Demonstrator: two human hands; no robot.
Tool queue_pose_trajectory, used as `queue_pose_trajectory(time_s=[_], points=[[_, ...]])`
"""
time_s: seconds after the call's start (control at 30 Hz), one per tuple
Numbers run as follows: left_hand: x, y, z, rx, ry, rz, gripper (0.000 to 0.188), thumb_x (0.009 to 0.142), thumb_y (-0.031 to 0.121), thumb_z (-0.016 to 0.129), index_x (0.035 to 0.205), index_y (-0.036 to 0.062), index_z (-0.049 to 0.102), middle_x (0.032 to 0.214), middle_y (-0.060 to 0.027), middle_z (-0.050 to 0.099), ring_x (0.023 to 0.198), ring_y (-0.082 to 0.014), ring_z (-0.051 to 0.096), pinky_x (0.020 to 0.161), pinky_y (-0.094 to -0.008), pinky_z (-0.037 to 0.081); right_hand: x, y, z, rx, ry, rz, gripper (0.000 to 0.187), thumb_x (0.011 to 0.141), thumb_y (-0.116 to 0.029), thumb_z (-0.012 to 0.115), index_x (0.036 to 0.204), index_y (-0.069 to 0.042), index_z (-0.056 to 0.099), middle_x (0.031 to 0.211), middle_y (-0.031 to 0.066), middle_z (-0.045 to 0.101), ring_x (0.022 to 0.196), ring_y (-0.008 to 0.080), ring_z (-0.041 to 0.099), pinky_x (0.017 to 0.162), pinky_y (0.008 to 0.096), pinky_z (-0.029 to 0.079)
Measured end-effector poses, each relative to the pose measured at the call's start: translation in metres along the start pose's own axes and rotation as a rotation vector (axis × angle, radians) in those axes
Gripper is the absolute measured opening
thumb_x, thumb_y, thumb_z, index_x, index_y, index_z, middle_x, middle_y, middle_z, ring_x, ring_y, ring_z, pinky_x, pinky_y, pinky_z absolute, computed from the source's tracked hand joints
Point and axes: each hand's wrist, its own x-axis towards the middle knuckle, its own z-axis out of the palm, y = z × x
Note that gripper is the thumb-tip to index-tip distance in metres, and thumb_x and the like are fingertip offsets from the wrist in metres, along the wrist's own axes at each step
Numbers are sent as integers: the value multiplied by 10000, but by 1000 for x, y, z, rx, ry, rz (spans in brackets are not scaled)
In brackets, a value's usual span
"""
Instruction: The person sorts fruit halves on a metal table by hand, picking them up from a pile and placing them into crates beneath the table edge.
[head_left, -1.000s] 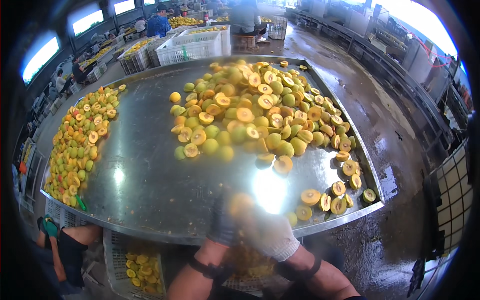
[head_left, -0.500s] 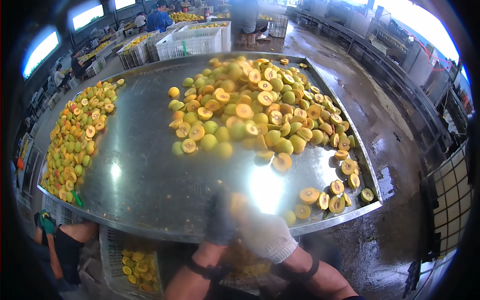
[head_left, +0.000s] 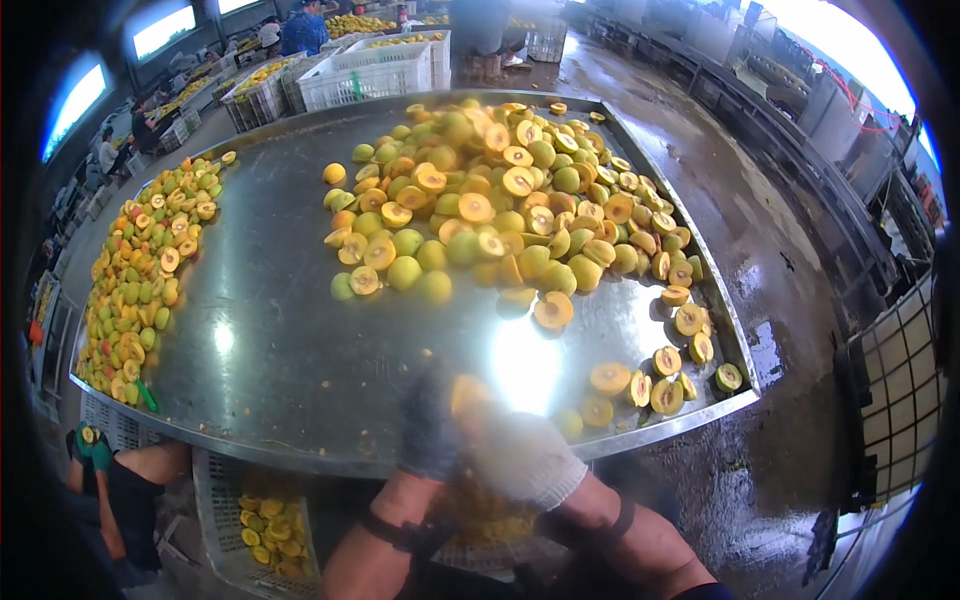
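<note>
Over the near edge of the steel table (head_left: 300, 370), my two gloved hands are close together. My left hand (head_left: 430, 430), in a dark glove, is closed on a peach half (head_left: 467, 395) whose orange side shows. My right hand (head_left: 528, 455), in a white knit glove, is curled against that fruit; blur hides its fingertips and anything else inside it. Beyond my hands a large heap of cut peaches (head_left: 518, 181) covers the table's far right part. Several loose halves (head_left: 610, 378) lie cut side up near the right corner.
Another peach pile (head_left: 140, 270) lines the table's left edge, by a green-handled tool (head_left: 147, 396). Below stands a crate (head_left: 215, 500) of peach halves. At lower left a co-worker's green-gloved hands (head_left: 90, 447) hold a fruit. White crates (head_left: 365, 78) stand behind the table; wet floor (head_left: 740, 300) lies right.
The view has shifted slightly, so the table and peaches appear a little higher and further left. My hands stay together around the peach half, which now shows more clearly.
</note>
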Motion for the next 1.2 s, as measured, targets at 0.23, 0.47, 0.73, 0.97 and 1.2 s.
queue_pose_trajectory(time_s=[0.23, 0.47, 0.73, 0.97, 1.2], points=[[10, -2, -10, 249, -215, 42, 318, 819, 157, 762, 1090, 15, 675, 1028, -144, 699, 880, -254, 686, 825, -372, 562, 5, -3, -15, 135, -176, 130, 410, 1026, -380, 507, 894, -4, 601, 738, 256, 643, 761, 472, 653, 676, 535, 504], [6, 11, 3, 166, 64, 162, 296, 836, 185, 755, 1065, 17, 671, 943, -112, 704, 855, -238, 695, 792, -360, 570, 4, -21, -19, 343, -94, 234, 417, 1030, -369, 491, 909, 19, 582, 821, 292, 631, 842, 490, 635, 732, 536, 490], [19, 1, -8, 295, -256, -11, 248, 806, 172, 772, 998, 37, 693, 841, -101, 709, 808, -278, 705, 770, -391, 579, 0, 1, -17, 89, -164, 46, 408, 1028, -369, 491, 925, 0, 632, 756, 257, 655, 793, 466, 667, 706, 529, 517], [9, -13, 3, 258, -95, 88, 276, 818, 162, 760, 1059, 40, 701, 945, -113, 720, 821, -264, 710, 763, -405, 583, 1, -3, -10, 134, -184, 128, 414, 1030, -364, 482, 931, 7, 637, 811, 274, 664, 817, 470, 663, 729, 535, 521], [18, -11, 1, -681, -38, -545, 279, 983, 253, 620, 1148, 34, 674, 992, -117, 685, 872, -176, 661, 780, -343, 558, 13, -10, -44, 894, -293, 433, 469, 1070, -436, 441, 931, -8, 571, 645, 83, 580, 512, 198, 608, 501, 354, 496]])
